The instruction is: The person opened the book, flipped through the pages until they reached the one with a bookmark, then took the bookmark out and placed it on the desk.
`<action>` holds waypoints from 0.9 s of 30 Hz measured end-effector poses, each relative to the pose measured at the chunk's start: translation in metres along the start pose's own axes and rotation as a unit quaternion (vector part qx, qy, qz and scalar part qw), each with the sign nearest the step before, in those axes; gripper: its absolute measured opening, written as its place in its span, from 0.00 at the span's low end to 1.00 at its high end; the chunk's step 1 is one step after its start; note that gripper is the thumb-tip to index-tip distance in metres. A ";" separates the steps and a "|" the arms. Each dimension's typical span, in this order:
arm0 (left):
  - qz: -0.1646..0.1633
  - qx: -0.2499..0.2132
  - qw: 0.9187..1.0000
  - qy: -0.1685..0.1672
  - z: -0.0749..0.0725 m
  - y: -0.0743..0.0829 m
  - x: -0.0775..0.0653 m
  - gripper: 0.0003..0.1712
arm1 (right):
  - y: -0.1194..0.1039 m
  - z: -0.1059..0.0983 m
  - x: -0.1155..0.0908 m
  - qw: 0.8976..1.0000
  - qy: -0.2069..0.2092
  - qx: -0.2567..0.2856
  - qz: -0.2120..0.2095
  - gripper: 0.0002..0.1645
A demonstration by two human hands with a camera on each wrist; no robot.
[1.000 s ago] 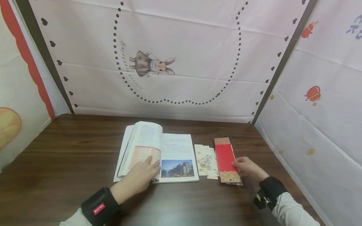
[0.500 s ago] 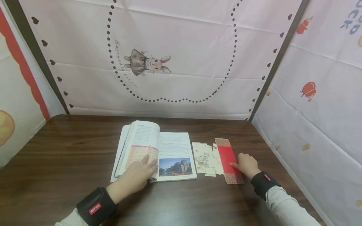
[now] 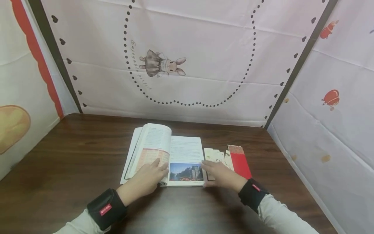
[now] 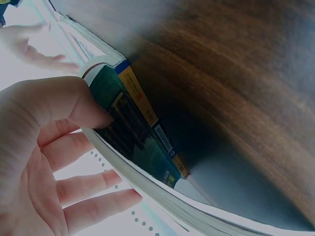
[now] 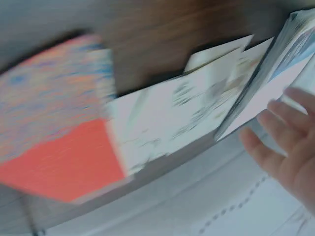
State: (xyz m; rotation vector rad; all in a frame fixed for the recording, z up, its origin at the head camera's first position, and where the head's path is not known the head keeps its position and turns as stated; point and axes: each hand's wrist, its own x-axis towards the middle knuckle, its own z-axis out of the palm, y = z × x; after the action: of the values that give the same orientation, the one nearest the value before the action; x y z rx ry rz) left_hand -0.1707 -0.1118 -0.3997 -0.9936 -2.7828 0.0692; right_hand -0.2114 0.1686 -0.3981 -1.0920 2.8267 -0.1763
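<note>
An open book (image 3: 185,149) lies on the table, its left pages raised in a curve. My left hand (image 3: 146,178) rests on those pages near the bottom; in the left wrist view its thumb (image 4: 83,105) hooks over the lower edge by the cover, with the fingers on the page side. My right hand (image 3: 223,175) reaches over the book's lower right edge, fingers spread and relaxed. Whether it touches the page I cannot tell. Beneath and behind it lie cream printed cards (image 3: 213,154), partly hidden. A red envelope (image 3: 241,162) with patterned ends lies right of them.
The brown wooden table (image 3: 81,152) extends around the book. A pale printed cloth wall (image 3: 204,65) stands at the back, with similar cloths on both sides.
My right hand has let go of the red envelope and moved left to the book's right edge. The envelope ends turned slightly, right of the cards. The left hand stays on the book.
</note>
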 end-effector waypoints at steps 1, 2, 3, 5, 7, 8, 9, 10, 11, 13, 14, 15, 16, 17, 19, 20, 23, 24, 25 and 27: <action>-0.002 0.000 1.000 -0.003 0.000 0.000 0.000 0.22 | -0.004 0.001 0.003 1.000 -0.021 -0.006 -0.008 0.44; -0.002 0.001 1.000 -0.005 0.000 0.001 -0.001 0.22 | -0.007 0.002 0.005 0.999 -0.035 -0.012 -0.010 0.45; -0.001 0.004 1.000 -0.006 -0.001 0.001 0.001 0.22 | -0.008 0.002 0.008 0.999 -0.043 -0.017 -0.013 0.46; 0.003 0.008 1.000 -0.004 -0.001 0.000 0.004 0.22 | -0.009 0.001 0.012 0.998 -0.053 -0.013 -0.003 0.45; 0.006 0.009 1.000 -0.006 -0.001 0.000 0.006 0.21 | -0.009 -0.002 0.014 0.998 -0.057 -0.003 0.003 0.43; 0.008 0.010 1.000 -0.006 -0.001 0.000 0.006 0.21 | -0.009 -0.004 0.016 0.998 -0.058 0.000 0.001 0.42; 0.008 0.010 1.000 -0.007 -0.001 0.000 0.006 0.21 | -0.009 -0.005 0.017 0.998 -0.061 0.002 -0.002 0.41; 0.006 0.006 1.000 -0.008 -0.001 0.001 0.005 0.21 | -0.010 -0.006 0.018 0.998 -0.063 0.004 -0.006 0.40; 0.005 0.004 1.000 -0.011 -0.001 0.001 0.004 0.22 | -0.010 -0.006 0.019 0.998 -0.062 0.003 -0.015 0.39; 0.004 -0.001 1.000 -0.017 -0.001 0.000 0.002 0.23 | -0.011 -0.007 0.022 0.998 -0.061 0.003 -0.029 0.35; 0.004 -0.004 1.000 -0.019 -0.001 0.000 0.001 0.24 | -0.011 -0.008 0.023 0.997 -0.059 0.001 -0.039 0.31; 0.003 -0.008 1.000 -0.022 -0.001 0.000 0.000 0.24 | -0.011 -0.008 0.025 0.997 -0.054 -0.009 -0.049 0.28; 0.003 -0.014 1.000 -0.025 -0.002 -0.001 -0.001 0.25 | -0.011 -0.010 0.027 0.997 -0.044 -0.028 -0.064 0.24; 0.004 -0.020 0.999 -0.026 -0.003 -0.002 -0.001 0.25 | -0.012 -0.011 0.028 0.995 -0.029 -0.052 -0.079 0.20; 0.001 -0.033 0.999 -0.030 -0.005 -0.003 -0.003 0.25 | -0.014 -0.016 0.032 0.987 0.023 -0.110 -0.112 0.15; -0.001 -0.038 0.999 -0.029 -0.007 -0.003 -0.003 0.25 | -0.016 -0.019 0.034 0.981 0.058 -0.141 -0.124 0.13; -0.012 -0.043 0.999 -0.015 -0.010 -0.003 -0.002 0.26 | -0.023 -0.029 0.039 0.953 0.169 -0.201 -0.153 0.13; -0.017 -0.041 0.999 -0.009 -0.011 -0.002 0.000 0.26 | -0.026 -0.032 0.040 0.944 0.202 -0.207 -0.162 0.13; -0.023 -0.038 0.999 -0.001 -0.011 -0.001 0.001 0.27 | -0.030 -0.036 0.041 0.934 0.233 -0.209 -0.173 0.13; -0.039 -0.036 0.998 0.015 -0.011 0.001 0.005 0.28 | -0.036 -0.041 0.044 0.914 0.281 -0.218 -0.197 0.14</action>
State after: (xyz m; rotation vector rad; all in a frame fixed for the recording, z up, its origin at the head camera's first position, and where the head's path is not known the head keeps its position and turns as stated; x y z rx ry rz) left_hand -0.1715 -0.1078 -0.3880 -0.8928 -2.8100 -0.0559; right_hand -0.2252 0.1151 -0.3550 -1.9971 3.1765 0.1498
